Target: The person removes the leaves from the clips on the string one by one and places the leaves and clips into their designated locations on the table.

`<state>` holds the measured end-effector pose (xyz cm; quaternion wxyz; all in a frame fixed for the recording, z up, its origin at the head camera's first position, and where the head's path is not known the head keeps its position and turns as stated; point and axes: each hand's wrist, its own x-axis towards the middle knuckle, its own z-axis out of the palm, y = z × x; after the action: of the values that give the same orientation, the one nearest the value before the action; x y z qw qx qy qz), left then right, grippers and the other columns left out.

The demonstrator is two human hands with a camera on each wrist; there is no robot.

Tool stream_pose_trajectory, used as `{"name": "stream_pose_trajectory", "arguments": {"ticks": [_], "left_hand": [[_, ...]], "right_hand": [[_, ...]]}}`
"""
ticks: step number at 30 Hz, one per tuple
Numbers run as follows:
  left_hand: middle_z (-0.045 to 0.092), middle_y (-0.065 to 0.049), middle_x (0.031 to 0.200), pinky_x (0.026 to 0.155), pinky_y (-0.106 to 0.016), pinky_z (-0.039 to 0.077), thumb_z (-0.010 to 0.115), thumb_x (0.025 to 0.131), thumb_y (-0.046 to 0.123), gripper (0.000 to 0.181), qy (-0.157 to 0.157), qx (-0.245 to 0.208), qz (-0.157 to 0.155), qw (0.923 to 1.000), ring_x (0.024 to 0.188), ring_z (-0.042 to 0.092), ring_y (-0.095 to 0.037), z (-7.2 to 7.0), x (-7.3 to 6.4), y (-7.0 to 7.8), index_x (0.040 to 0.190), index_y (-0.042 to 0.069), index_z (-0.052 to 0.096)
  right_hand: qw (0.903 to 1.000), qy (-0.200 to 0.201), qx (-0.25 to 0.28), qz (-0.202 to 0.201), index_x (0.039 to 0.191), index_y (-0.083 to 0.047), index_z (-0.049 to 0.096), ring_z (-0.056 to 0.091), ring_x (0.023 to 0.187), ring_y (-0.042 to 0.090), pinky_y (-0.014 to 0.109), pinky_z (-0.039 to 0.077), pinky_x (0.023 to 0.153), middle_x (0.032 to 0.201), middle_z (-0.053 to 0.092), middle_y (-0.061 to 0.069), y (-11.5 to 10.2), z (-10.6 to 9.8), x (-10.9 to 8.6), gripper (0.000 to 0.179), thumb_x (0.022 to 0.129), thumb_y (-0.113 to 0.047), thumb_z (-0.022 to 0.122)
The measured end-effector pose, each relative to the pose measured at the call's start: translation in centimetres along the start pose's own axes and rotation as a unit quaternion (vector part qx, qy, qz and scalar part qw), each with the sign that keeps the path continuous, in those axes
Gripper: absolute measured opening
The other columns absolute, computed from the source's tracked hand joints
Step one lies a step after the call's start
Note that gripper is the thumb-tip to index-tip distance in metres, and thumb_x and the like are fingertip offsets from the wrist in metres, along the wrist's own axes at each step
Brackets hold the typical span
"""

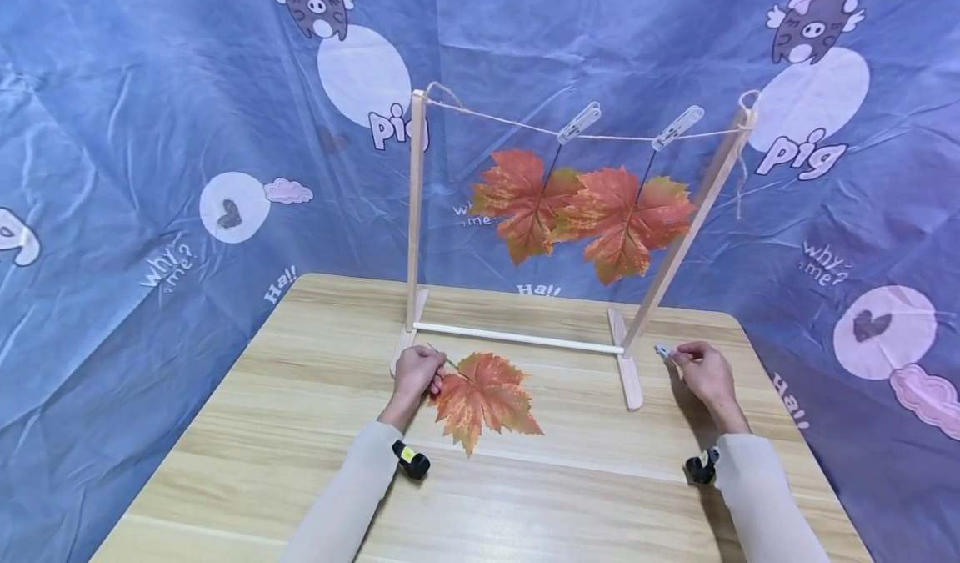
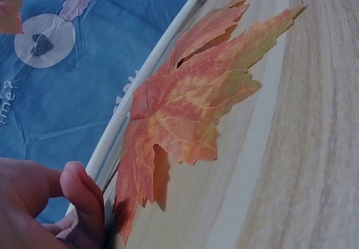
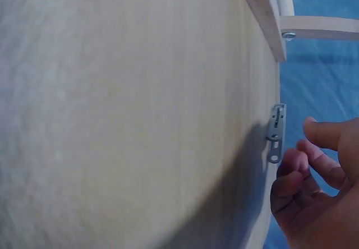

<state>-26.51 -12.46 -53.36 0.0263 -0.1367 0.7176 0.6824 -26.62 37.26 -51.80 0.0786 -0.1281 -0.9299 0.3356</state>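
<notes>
An orange-red artificial maple leaf (image 1: 487,392) lies on the table, also large in the left wrist view. My left hand (image 1: 417,373) pinches it by its thin stem, whose tip sticks out past the fingers. At the right, a small pale clothespin (image 3: 276,132) lies on the tabletop. My right hand (image 1: 705,373) is right beside it, its fingertips near the clothespin's end. In the right wrist view, the right thumb and fingers stand apart, with nothing visible between them. Two similar leaves (image 1: 626,221) hang from the string, each under a clear clothespin (image 1: 677,128).
A wooden frame with a left post (image 1: 416,213), a right post (image 1: 686,233) and a white crossbar (image 1: 517,338) stands on the table (image 1: 570,505). A string (image 1: 510,121) joins the post tops. Blue printed cloth (image 1: 187,71) hangs behind.
</notes>
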Motion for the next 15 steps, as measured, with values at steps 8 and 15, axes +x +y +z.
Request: {"name": "stream_pose_trajectory", "arguments": {"ticks": [8, 15], "left_hand": [[0.063, -0.002, 0.063, 0.036, -0.016, 0.046, 0.061, 0.096, 0.0, 0.009, 0.003, 0.005, 0.012, 0.9999, 0.041, 0.053, -0.004, 0.0, 0.2, 0.3, 0.1, -0.007, 0.064], [0.064, -0.003, 0.065, 0.037, -0.017, 0.046, 0.063, 0.097, 0.005, 0.011, 0.008, 0.007, 0.013, 0.9999, 0.042, 0.052, -0.005, 0.0, 0.4, 1.2, 0.103, -0.004, 0.064]], "right_hand": [[0.9988, 0.045, -0.001, -0.02, 0.113, 0.002, 0.07, 0.063, 0.089, 0.031, 0.032, 0.045, 0.072, 0.106, 0.071, 0.024, -1.7, -1.0, -0.3, 0.035, 0.108, -0.03, 0.058], [0.996, 0.069, 0.0, -0.056, 0.111, -0.001, 0.071, 0.062, 0.086, 0.026, 0.028, 0.044, 0.069, 0.105, 0.072, 0.023, -4.1, -1.9, -0.5, 0.034, 0.108, -0.033, 0.059]]}}
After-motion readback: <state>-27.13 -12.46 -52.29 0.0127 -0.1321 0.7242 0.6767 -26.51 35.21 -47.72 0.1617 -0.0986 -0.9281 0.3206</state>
